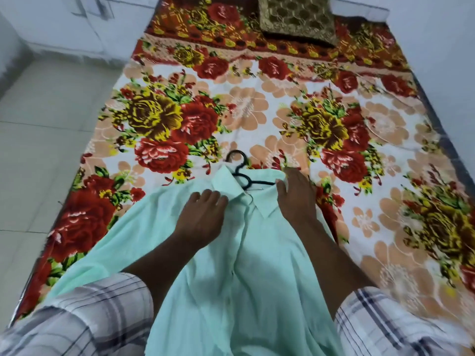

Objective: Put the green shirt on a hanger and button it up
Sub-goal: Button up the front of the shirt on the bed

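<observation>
A pale green shirt [231,273] lies spread on the bed in front of me, collar away from me. A black hanger [240,167] sits inside it, its hook sticking out past the collar [231,185]. My left hand [201,214] rests flat on the shirt's left chest, fingertips at the collar edge. At the right shoulder, my right hand [295,196] presses down with its fingers at the fabric's edge over the hanger arm. The front placket runs down between my forearms; I cannot tell whether its buttons are fastened.
The bed carries a floral sheet [257,106] in red, yellow and peach. A brown patterned cushion [295,19] lies at the far end. Pale floor tiles [46,119] border the bed's left side, and a white wall stands on the right.
</observation>
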